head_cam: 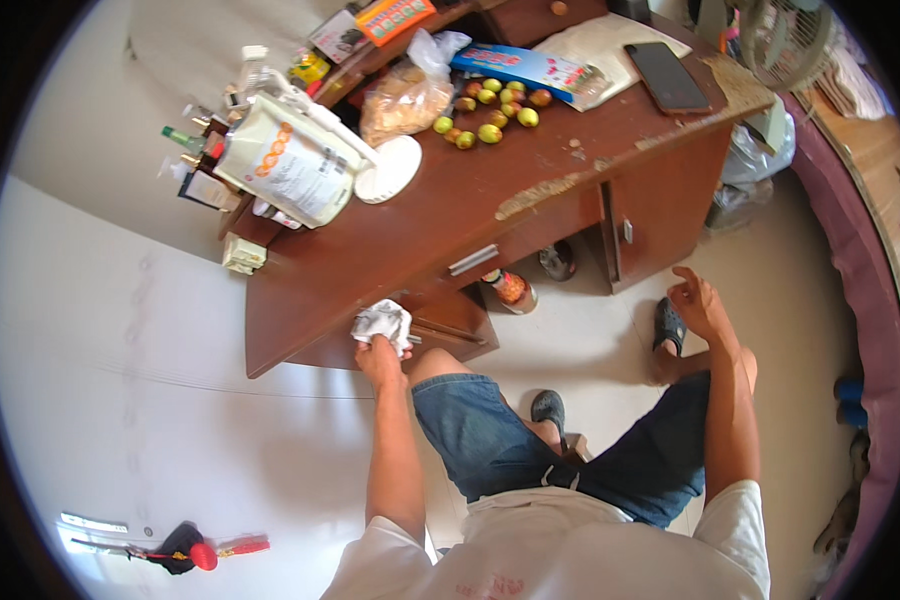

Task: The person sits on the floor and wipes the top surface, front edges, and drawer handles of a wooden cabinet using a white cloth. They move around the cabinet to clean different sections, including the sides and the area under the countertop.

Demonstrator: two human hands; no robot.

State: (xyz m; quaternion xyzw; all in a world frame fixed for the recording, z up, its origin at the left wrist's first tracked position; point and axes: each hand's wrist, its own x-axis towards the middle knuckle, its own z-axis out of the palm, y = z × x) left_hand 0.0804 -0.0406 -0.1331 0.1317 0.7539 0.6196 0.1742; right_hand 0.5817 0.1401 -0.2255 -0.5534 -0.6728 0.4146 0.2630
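Observation:
A crumpled white cloth [382,322] with grey marks is gripped in my left hand [381,363]. That hand is at the front edge of a worn reddish-brown wooden desk [345,277], by the lower cabinet on the left. My right hand [700,306] hangs in the air past my right knee, over the floor. Its fingers are loosely bent and apart, and it holds nothing. The desk's right-hand cabinet door [667,202] is the nearest furniture to it. Whether the cloth touches the desk is hard to tell.
On the desk are green-brown jujubes [489,133], a bag of yellowish food [409,101], a blue box [521,64], a smartphone [667,78], a white lamp base [390,169] and a large pouch [292,161]. Below stands a jar [516,292]. A fan [786,41] is at right.

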